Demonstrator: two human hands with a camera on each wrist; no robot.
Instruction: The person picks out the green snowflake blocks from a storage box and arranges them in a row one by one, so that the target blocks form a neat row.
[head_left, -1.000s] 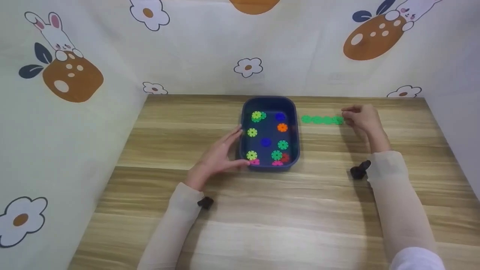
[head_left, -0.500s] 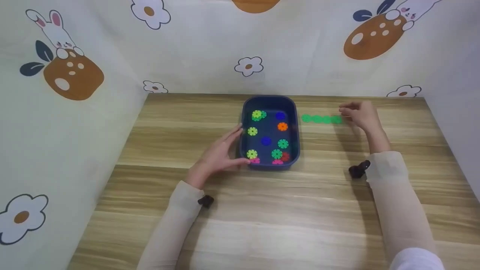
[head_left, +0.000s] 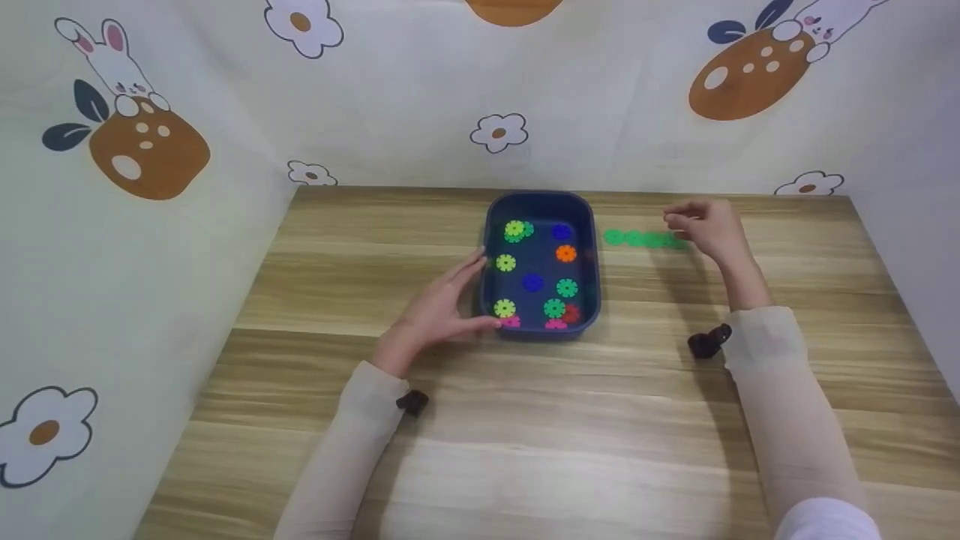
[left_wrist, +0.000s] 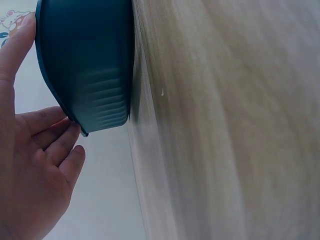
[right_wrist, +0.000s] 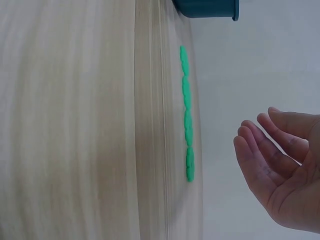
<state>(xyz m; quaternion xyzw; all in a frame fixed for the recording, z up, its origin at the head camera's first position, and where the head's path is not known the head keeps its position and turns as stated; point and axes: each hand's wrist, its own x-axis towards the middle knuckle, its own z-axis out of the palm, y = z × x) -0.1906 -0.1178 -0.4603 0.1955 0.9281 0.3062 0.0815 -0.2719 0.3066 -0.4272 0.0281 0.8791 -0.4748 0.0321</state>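
My left hand (head_left: 439,315) rests against the dark blue plastic bin (head_left: 598,300), the thumb at its near left corner and the fingertips on its left side. The left wrist view shows the thumb and fingertips of this hand (left_wrist: 42,160) touching the bin's rim (left_wrist: 60,107). Inside the bin lie several notched plastic discs, among them an orange disc (head_left: 565,253). Right of the bin, several green notched discs (head_left: 634,238) lie in a straight row. Above its right end hovers my right hand (head_left: 712,229), apart from the discs; in the right wrist view its loosely bent fingers (right_wrist: 260,165) hold nothing.
The wood-grain tabletop (head_left: 540,427) stretches toward the person. A printed cloth backdrop (head_left: 405,97) rises at the table's back edge and along both sides. A small black camera (head_left: 709,343) sits at the right wrist, another black camera (head_left: 412,403) at the left.
My right hand has lifted off the right end of the green row and shifted left above it. The left hand and the bin have stayed in place.
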